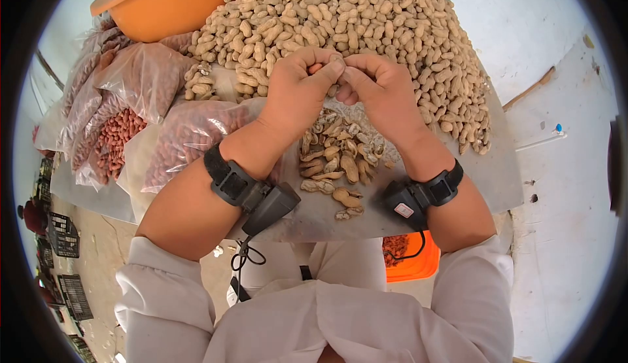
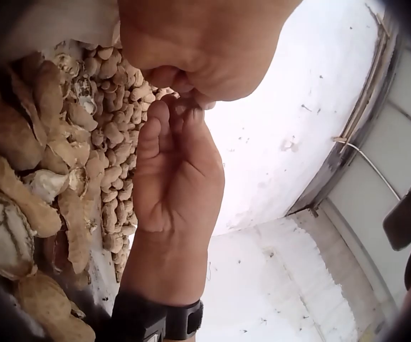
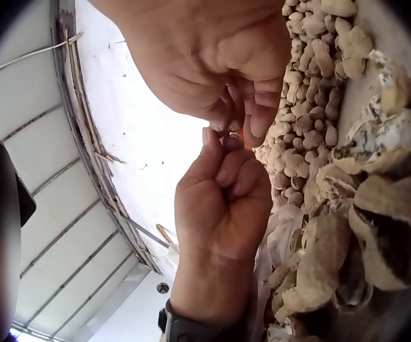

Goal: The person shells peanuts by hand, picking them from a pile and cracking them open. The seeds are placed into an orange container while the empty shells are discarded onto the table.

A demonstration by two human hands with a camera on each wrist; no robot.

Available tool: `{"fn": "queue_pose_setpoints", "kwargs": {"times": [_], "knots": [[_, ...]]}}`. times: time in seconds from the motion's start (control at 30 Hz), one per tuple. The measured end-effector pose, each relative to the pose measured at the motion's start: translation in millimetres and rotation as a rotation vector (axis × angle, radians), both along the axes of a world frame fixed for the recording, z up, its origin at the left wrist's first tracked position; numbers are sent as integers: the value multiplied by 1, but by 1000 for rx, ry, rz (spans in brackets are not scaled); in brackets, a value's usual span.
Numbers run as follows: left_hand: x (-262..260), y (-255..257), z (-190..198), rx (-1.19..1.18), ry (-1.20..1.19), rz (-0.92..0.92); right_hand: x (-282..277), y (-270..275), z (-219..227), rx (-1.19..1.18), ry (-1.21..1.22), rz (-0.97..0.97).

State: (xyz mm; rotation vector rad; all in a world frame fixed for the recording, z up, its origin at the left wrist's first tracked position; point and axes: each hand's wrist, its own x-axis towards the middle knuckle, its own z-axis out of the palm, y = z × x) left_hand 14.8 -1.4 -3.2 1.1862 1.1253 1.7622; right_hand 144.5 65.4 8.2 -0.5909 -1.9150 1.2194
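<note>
Both hands meet over the near edge of the peanut pile (image 1: 340,10), fingertips touching. The left hand (image 1: 294,91) has its fingers curled, with a reddish peanut kernel (image 1: 315,69) showing between them. The right hand (image 1: 389,98) pinches with thumb and bent fingers against the left fingertips. A peanut is mostly hidden between the tips; in the right wrist view a small orange-red bit (image 3: 238,134) shows there. Empty, split shells (image 1: 347,154) lie on the table just below the hands; they also show in the left wrist view (image 2: 70,206).
An orange basin (image 1: 167,6) stands at the back left. Clear bags of red kernels (image 1: 140,72) lie along the table's left side, one with loose kernels (image 1: 118,137) at its mouth. Below the table edge (image 1: 314,232) is an orange container (image 1: 422,261). Black crates (image 1: 63,235) stand on the floor at left.
</note>
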Motion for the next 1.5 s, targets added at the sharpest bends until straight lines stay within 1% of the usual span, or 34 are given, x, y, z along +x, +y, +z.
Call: {"fn": "queue_pose_setpoints", "kwargs": {"times": [0.1,0.23,0.43,0.53,0.6,0.7,0.73,0.83,0.93,1.0,1.13,1.2,1.23,1.3,1.33,1.4,1.43,1.5], "knots": [[1,-2,2,14,-42,-47,-1,-4,0,76,-30,-46],[1,0,-2,3,-54,-25,-1,-7,2,127,-60,-84],[2,1,-1,-2,-181,-78,-2,-1,-4,-157,132,11],[2,1,-1,18,-250,-124,-3,1,-7,-377,378,61],[2,2,-1,34,-308,-167,-2,0,-5,-424,390,72],[5,1,2,-1,-381,-156,-2,1,-5,-464,411,115],[4,1,2,-11,-412,-187,-2,2,-6,-472,419,134],[-2,3,0,-46,-503,-274,-2,3,-6,-348,411,143],[-6,4,-2,-105,-609,-339,0,-3,0,-115,314,38],[-7,5,-3,-168,-707,-364,2,-4,-1,87,229,14],[-8,6,-4,-260,-758,-389,3,0,-3,404,132,-52],[-8,6,-2,-294,-811,-414,3,-1,-2,509,90,-80],[-8,5,-2,-294,-800,-426,3,-1,-1,561,69,-95],[-8,4,-2,-295,-778,-453,3,-1,1,602,75,-99],[-7,4,-3,-291,-794,-439,3,-1,1,623,78,-101],[-5,7,-4,-290,-830,-410,2,-2,-1,424,132,-47],[-6,8,-4,-257,-810,-401,1,-3,-3,321,157,-22],[-10,9,-7,-206,-782,-380,5,1,2,251,181,-28]]}}
